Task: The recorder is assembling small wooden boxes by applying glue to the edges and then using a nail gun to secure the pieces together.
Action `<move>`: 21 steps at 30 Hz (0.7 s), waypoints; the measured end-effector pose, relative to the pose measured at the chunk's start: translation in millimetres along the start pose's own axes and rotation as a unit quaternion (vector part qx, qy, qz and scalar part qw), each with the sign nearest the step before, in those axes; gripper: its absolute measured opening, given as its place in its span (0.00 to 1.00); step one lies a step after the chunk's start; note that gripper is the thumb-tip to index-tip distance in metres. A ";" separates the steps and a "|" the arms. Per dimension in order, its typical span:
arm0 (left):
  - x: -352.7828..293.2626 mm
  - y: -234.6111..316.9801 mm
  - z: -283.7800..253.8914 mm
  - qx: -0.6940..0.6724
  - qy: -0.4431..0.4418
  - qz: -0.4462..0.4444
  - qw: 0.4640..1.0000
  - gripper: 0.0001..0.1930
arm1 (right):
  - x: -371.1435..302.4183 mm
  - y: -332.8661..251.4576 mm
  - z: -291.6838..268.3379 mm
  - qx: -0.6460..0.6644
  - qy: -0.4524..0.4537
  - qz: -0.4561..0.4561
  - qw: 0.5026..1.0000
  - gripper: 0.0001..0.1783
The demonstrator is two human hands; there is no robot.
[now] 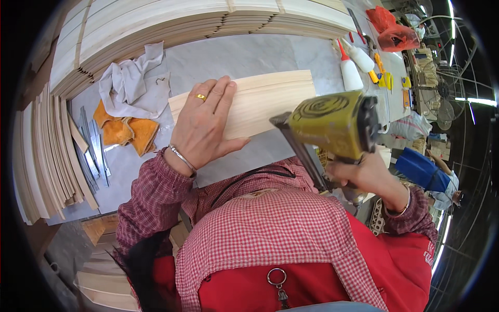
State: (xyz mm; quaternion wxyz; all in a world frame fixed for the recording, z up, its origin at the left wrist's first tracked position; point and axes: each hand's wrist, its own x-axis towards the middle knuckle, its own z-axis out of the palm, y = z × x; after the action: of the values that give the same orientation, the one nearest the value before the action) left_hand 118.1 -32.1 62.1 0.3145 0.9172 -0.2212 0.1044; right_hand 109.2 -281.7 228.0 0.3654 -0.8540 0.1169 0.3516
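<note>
A pale wooden board (pixel 273 99) lies on the grey worktop in front of me. Flat across its left part rests my left hand (pixel 200 122), fingers stretched out and thumb spread toward the near edge. My right hand (pixel 366 174) is wrapped around the handle of an olive-green pneumatic nail gun (pixel 327 122). The gun's dark nose points left, over the right part of the board; whether it touches the wood I cannot tell. Its long magazine slants down toward me, past the worktop's near edge.
Stacked wooden boards (pixel 156 23) line the back, and thin strips (pixel 57 151) stand at the left. A white cloth (pixel 130 86), orange cloth (pixel 125 130) and metal strips (pixel 96 151) lie nearby. Glue bottles (pixel 351 73) stand at the right. Another person (pixel 449 190) is farther off.
</note>
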 end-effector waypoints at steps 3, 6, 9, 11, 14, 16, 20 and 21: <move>-0.6 0.4 0.7 0.029 -0.008 0.016 0.999 0.45 | 13.0 -17.8 -9.9 -0.001 0.007 -0.013 1.000 0.19; -1.4 -0.2 0.6 0.036 -0.010 0.021 0.999 0.45 | 30.7 -34.5 -15.8 -0.035 0.026 -0.053 0.998 0.17; -2.3 -1.7 2.9 0.026 -0.010 0.025 0.999 0.45 | 51.3 -46.5 -18.4 -0.068 0.022 -0.079 0.994 0.17; -1.8 -0.5 0.7 0.022 -0.009 0.020 1.000 0.45 | 58.7 -51.2 -17.8 -0.079 0.009 -0.075 0.994 0.17; 0.1 1.9 -1.8 0.009 -0.008 0.020 1.000 0.45 | 66.7 -55.2 -16.5 -0.103 -0.021 -0.061 0.993 0.17; -1.1 1.0 -1.2 0.009 -0.011 0.012 1.000 0.45 | 63.9 -59.6 -14.4 -0.101 -0.016 -0.057 0.993 0.17; -2.0 0.2 -0.4 0.006 -0.025 0.000 1.000 0.44 | 57.3 -66.1 -11.5 -0.087 0.004 -0.041 0.995 0.18; -1.7 0.5 -0.7 0.007 -0.024 0.000 1.000 0.44 | 58.6 -65.4 -10.7 -0.084 -0.001 -0.040 0.996 0.18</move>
State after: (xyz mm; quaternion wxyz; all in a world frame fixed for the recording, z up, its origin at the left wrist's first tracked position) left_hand 116.4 -31.5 62.4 0.3024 0.9218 -0.2279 0.0836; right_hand 187.1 -239.7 228.4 0.3067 -0.8852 0.0521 0.3460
